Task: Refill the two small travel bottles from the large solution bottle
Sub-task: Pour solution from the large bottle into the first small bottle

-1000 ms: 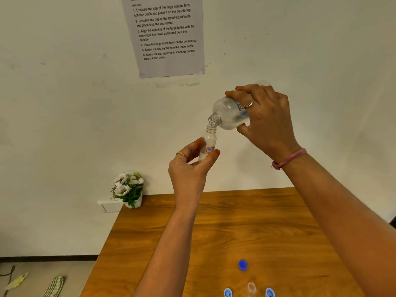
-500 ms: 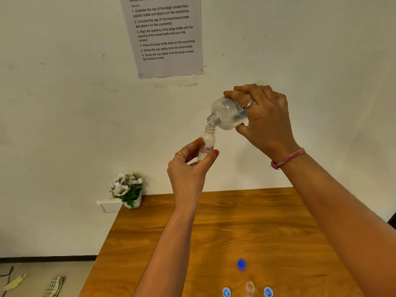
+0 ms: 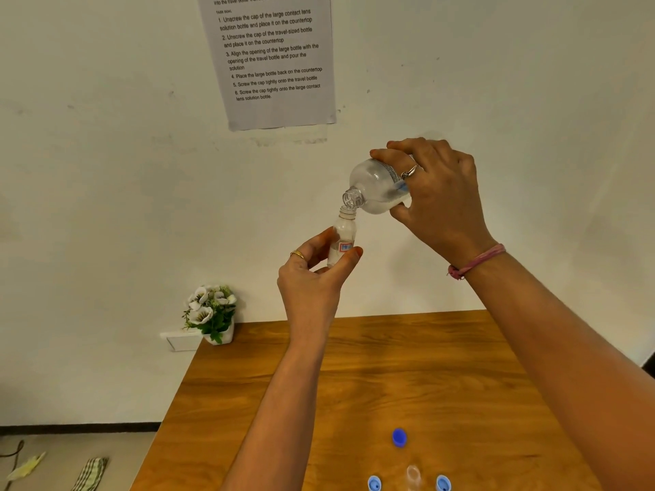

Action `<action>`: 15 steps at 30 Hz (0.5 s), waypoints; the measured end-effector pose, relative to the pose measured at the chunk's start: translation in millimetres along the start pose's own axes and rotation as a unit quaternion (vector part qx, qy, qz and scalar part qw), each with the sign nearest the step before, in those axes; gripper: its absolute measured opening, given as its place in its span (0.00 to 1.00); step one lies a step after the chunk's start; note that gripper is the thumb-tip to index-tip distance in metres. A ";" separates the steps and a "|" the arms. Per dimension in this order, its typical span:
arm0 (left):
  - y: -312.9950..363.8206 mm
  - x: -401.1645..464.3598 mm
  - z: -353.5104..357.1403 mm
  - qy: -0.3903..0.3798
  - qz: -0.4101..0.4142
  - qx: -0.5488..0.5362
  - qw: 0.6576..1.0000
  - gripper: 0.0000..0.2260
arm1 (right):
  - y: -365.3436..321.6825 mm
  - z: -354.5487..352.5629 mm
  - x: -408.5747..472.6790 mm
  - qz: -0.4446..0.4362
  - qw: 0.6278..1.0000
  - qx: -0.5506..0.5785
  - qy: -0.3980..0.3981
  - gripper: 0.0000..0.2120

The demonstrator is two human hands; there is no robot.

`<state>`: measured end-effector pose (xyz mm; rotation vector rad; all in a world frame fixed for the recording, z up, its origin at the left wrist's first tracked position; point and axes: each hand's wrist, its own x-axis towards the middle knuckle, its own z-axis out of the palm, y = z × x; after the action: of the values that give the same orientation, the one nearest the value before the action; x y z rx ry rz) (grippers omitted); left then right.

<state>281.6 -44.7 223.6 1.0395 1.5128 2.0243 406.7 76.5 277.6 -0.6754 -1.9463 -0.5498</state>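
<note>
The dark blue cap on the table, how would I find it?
Look at the wooden table, near its front edge. Three caps lie there; the dark blue cap sits farthest from you, dome up. The two light blue caps lie open side up.

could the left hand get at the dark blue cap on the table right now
Probably not yet: the left hand holds the small travel bottle under the large bottle. The path to the dark blue cap looks clear.
</note>
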 end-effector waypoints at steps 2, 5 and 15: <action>0.7 -0.3 0.3 -0.001 0.000 -0.001 1.000 0.16 | 0.0 -0.4 0.0 0.002 1.000 0.002 -0.001 0.28; 1.0 -0.6 1.0 -0.002 0.001 -0.005 1.000 0.16 | 0.5 -0.6 -0.6 0.003 1.000 0.004 -0.002 0.28; 0.8 -1.5 1.7 0.000 0.000 -0.005 1.000 0.16 | 1.2 -2.4 -1.2 0.002 1.000 0.000 -0.004 0.28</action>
<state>284.0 -45.0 224.1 1.0368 1.5012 2.0296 409.6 75.6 277.7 -0.6816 -1.9532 -0.5445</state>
